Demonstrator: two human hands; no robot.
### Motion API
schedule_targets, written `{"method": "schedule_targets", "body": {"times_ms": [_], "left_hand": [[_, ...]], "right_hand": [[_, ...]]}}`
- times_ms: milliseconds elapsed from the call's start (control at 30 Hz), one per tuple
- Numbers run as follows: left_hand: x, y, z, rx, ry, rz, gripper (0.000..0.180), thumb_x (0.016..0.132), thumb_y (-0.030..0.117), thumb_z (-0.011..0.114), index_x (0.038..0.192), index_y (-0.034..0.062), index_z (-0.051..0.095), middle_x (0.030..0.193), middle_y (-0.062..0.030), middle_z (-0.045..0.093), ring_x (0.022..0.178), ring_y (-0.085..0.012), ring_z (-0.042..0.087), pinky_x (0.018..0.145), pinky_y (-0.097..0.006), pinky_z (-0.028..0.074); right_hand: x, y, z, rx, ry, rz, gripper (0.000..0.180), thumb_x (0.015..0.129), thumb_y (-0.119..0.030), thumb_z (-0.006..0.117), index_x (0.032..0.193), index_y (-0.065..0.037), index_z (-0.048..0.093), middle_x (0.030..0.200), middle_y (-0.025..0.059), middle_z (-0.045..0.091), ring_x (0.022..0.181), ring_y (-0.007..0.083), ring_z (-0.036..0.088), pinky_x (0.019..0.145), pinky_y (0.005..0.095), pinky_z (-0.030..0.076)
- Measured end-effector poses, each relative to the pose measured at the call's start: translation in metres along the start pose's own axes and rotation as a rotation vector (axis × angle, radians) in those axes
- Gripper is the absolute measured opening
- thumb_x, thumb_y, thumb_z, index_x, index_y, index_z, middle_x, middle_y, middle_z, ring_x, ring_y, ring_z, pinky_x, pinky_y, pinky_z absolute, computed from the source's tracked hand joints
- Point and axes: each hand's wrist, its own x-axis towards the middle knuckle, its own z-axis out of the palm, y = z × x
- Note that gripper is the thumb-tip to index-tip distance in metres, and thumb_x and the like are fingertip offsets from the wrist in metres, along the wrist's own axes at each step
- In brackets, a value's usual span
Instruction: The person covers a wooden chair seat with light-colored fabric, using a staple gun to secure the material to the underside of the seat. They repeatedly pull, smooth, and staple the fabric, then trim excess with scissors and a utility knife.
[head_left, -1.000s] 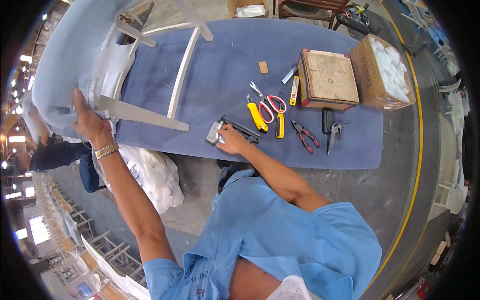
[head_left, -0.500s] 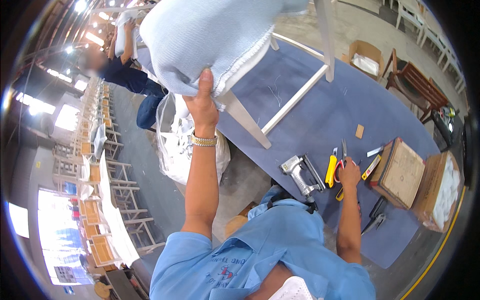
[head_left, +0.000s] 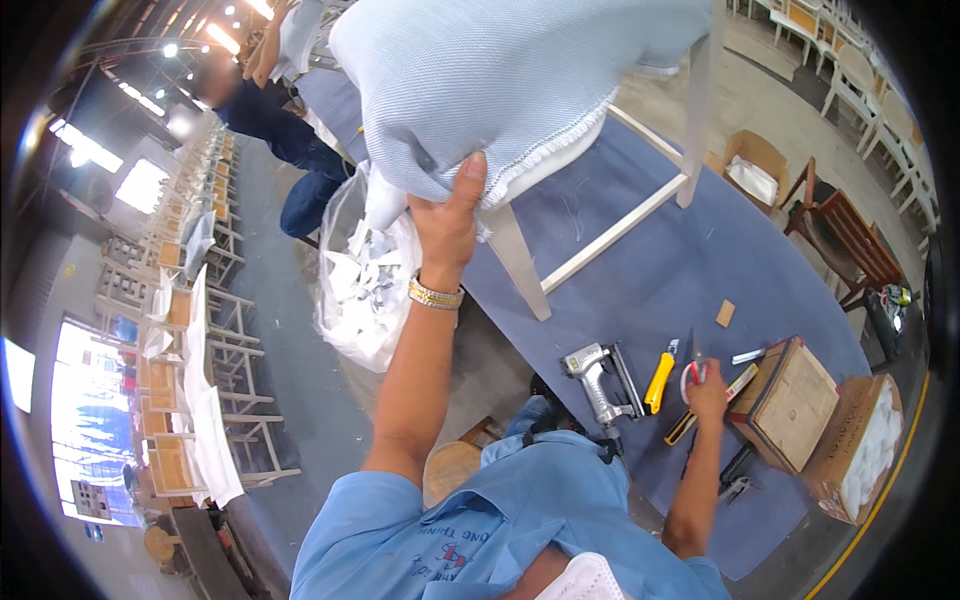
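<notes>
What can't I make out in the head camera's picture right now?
All in the head view:
- Left hand: the fingers under the chair fabric, hidden by the cloth and the hand itself.
- Right hand: how its fingers sit on the scissors, as the hand covers part of the handles.
- Chair: its far end, cut off by the top edge.
- Closed cardboard box: its contents, hidden by its top.

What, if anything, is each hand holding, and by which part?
Left hand: light-blue fabric, by its edge near a chair leg. Right hand: on scissors, at the handles; firm grip unclear.
</notes>
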Motion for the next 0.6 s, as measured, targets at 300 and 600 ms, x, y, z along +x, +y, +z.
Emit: {"method": "schedule_targets", "body": {"times_ms": [300, 600], "left_hand": [[-0.013, 0.025, 0.027, 0.294, 0.095, 0.01, 0.053, 0.094, 0.031, 0.071, 0.122, -0.0116, 0.057, 0.12, -0.0165, 0.062, 0.109, -0.0209, 0.058, 0.097, -0.034, 0.043], [-0.011, 0.019, 0.002, 0.64, -0.024, 0.201, 0.048, 0.096, 0.036, 0.066, 0.112, -0.0092, 0.062, 0.104, -0.0158, 0.07, 0.095, -0.0222, 0.064, 0.085, -0.034, 0.049]], "right_hand": [[-0.016, -0.195, -0.086, 0.98, -0.206, -0.624, 0.05, 0.079, -0.016, 0.082, 0.124, -0.004, 0.062, 0.089, 0.0018, 0.059, 0.079, 0.0117, 0.054, 0.074, 0.0289, 0.048], [-0.004, -0.31, -0.087, 0.889, -0.419, -1.11, 0.073, 0.08, -0.038, 0.081, 0.137, -0.005, 0.05, 0.124, 0.0142, 0.06, 0.111, 0.0278, 0.059, 0.097, 0.0385, 0.047]]}}
